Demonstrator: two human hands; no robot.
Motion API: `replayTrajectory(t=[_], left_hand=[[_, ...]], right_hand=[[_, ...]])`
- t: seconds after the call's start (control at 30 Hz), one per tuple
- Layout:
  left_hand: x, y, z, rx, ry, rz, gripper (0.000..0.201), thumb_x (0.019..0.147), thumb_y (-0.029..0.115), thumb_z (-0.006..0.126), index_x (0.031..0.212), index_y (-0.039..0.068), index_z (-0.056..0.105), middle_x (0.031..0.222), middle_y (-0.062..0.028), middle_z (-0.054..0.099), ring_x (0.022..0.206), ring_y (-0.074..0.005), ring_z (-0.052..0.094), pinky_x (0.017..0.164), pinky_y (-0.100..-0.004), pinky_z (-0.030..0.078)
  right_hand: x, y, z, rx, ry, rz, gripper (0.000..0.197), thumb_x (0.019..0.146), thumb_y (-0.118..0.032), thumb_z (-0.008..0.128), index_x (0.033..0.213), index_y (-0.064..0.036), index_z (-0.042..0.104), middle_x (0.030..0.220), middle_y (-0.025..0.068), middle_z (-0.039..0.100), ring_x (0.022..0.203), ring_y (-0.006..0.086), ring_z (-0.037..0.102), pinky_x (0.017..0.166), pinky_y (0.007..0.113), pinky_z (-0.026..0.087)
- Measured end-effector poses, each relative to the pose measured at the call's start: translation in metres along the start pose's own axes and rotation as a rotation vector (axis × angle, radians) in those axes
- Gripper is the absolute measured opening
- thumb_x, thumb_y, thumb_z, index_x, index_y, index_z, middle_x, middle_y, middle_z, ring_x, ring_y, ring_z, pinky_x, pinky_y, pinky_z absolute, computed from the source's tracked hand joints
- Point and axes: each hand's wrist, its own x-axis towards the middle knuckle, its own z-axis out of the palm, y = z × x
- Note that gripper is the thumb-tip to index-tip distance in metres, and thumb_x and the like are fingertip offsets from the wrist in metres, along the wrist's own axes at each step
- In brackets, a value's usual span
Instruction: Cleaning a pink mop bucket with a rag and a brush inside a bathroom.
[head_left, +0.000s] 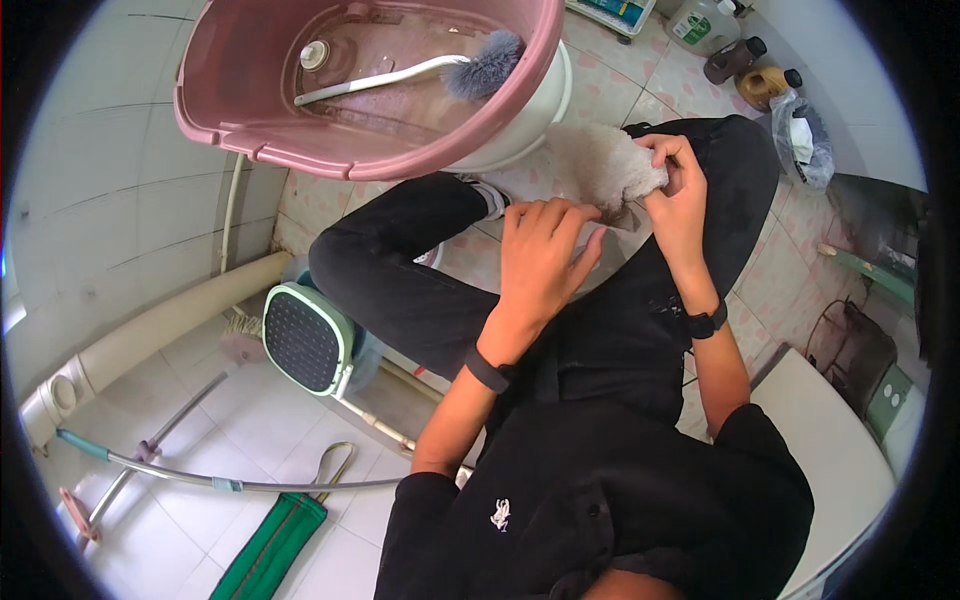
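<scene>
Above my bent legs, my right hand point(682, 190) pinches the edge of a shaggy whitish-grey cloth point(600, 165) between thumb and fingers. The cloth hangs out to the left, with a darker, brownish part near its lower edge; its exact kind is unclear. My left hand point(548, 245) is just below and left of it, fingers loosely bent and thumb apart, with nothing seen in the grasp. Its fingertips come close to the cloth's lower edge; whether they touch it I cannot tell. Each wrist has a dark band.
Ahead on the left stands a pink tub point(350, 165) over a white container, holding a white-handled brush point(485, 68) with a grey fluffy head. Bottles point(705, 25) and a bagged bin point(803, 140) line the far right. A green-rimmed bucket point(305, 340) and mop poles point(260, 487) lie left.
</scene>
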Motion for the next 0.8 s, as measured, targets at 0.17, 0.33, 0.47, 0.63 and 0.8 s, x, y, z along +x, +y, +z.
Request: replayTrajectory(t=[0.17,0.33,0.47,0.63,0.8], left_hand=[[0.012,-0.014,-0.01,-0.003,0.044,0.048,0.044,0.079,0.009,0.075,0.12,0.011,0.062,0.113,-0.0078,0.065,0.103,-0.0297,0.059,0.092,-0.0404,0.041],[0.029,-0.016,-0.023,0.001,-0.182,0.141,0.078,0.061,0.02,0.085,0.132,0.012,0.055,0.129,-0.0101,0.059,0.118,-0.0336,0.053,0.098,-0.0445,0.039],[0.03,-0.022,-0.026,0.042,-0.324,0.031,0.069,0.062,0.021,0.085,0.126,0.011,0.059,0.124,-0.0107,0.062,0.115,-0.0329,0.056,0.099,-0.0442,0.039],[0.033,-0.035,-0.03,-0.065,-0.406,-0.184,0.047,0.06,0.021,0.086,0.098,0.004,0.065,0.095,-0.0095,0.069,0.091,-0.0362,0.065,0.081,-0.0447,0.048],[0.035,-0.05,-0.04,-0.723,-0.34,-0.609,0.051,0.077,0.024,0.083,0.116,-0.004,0.066,0.109,-0.0118,0.07,0.101,-0.0174,0.065,0.09,-0.0326,0.05]], right_hand=[[-0.005,0.0,-0.005,0.188,-0.074,0.261,0.03,0.068,0.014,0.047,0.091,-0.0058,0.045,0.112,0.0087,0.056,0.113,0.0173,0.052,0.101,0.027,0.036],[-0.009,-0.015,0.005,0.335,-0.267,0.387,0.028,0.07,0.012,0.05,0.091,-0.0067,0.046,0.111,0.0067,0.056,0.111,0.016,0.051,0.098,0.026,0.037],[-0.003,-0.019,0.001,0.497,-0.416,0.609,0.025,0.076,0.003,0.053,0.099,-0.0064,0.052,0.112,0.0033,0.055,0.103,0.0125,0.051,0.093,0.027,0.04],[0.007,-0.01,-0.01,0.426,-0.441,0.598,0.025,0.095,-0.021,0.054,0.112,-0.0036,0.058,0.117,0.0075,0.06,0.114,0.0171,0.056,0.103,0.033,0.04],[0.007,-0.008,-0.007,0.327,-0.391,0.56,0.035,0.1,-0.033,0.053,0.119,-0.0033,0.059,0.118,0.0093,0.061,0.118,0.019,0.055,0.105,0.035,0.039]])
